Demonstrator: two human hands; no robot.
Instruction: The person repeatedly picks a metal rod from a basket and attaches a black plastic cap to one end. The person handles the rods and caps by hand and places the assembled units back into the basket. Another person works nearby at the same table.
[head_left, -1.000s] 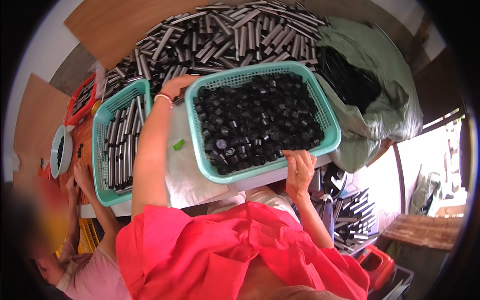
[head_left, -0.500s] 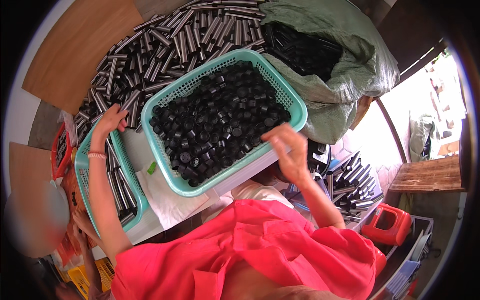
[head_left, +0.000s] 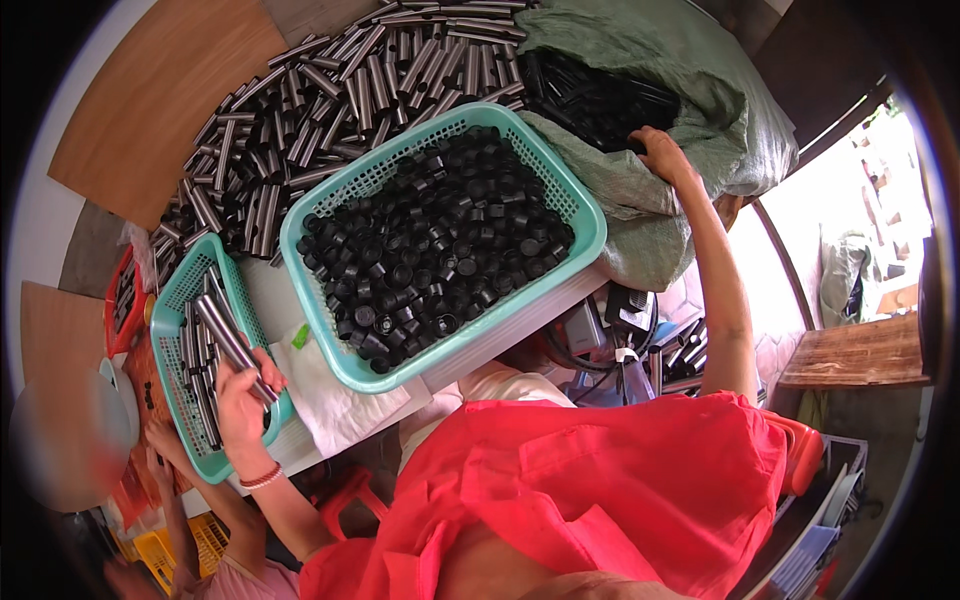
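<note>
My left hand (head_left: pixel 245 398) is closed around a shiny metal tube (head_left: pixel 228 338), held slanting above a narrow turquoise basket (head_left: pixel 208 462) that has more tubes in it. My right hand (head_left: pixel 662 158) is at the mouth of a green woven sack (head_left: pixel 620 215), its fingers curled over the dark opening. Black pieces (head_left: pixel 595 90) lie inside the sack; what the right fingertips grip is hard to make out. Between my hands, a large turquoise basket (head_left: pixel 455 352) holds many small black caps (head_left: pixel 430 250).
A big pile of metal tubes (head_left: pixel 370 80) lies behind the baskets. A white cloth (head_left: pixel 345 405) hangs at the table's near edge. Below right are a red plastic container (head_left: pixel 800 455) and more tubes (head_left: pixel 685 355). Another person's arms (head_left: pixel 180 500) are at lower left.
My left hand has drawn back from the tube pile toward me, bringing a metal tube. My right hand has moved from the caps' basket up and right to the sack.
</note>
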